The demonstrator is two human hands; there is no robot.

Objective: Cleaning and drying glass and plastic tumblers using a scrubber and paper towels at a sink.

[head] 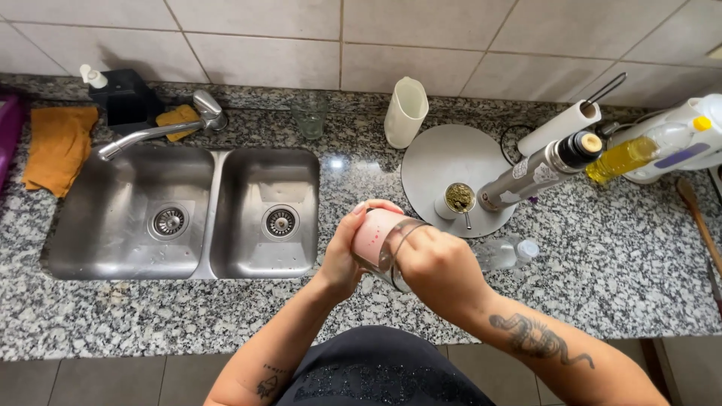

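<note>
Held nearest, above the speckled grey granite worktop (602,263): clear glass jar with pink contents (380,239), tilted, between both hands. Left hand (344,256) wrapped around the pink end, grip closed on it. Right hand (440,267) clamped over the other end, grip closed too. Just behind, on round grey board (444,162): small metal cup of green herb (459,198) beside steel thermos flask (538,171). Further left, double stainless steel sink (188,214) with curved tap (154,131). At the back wall, white plastic jug (406,111).
</note>
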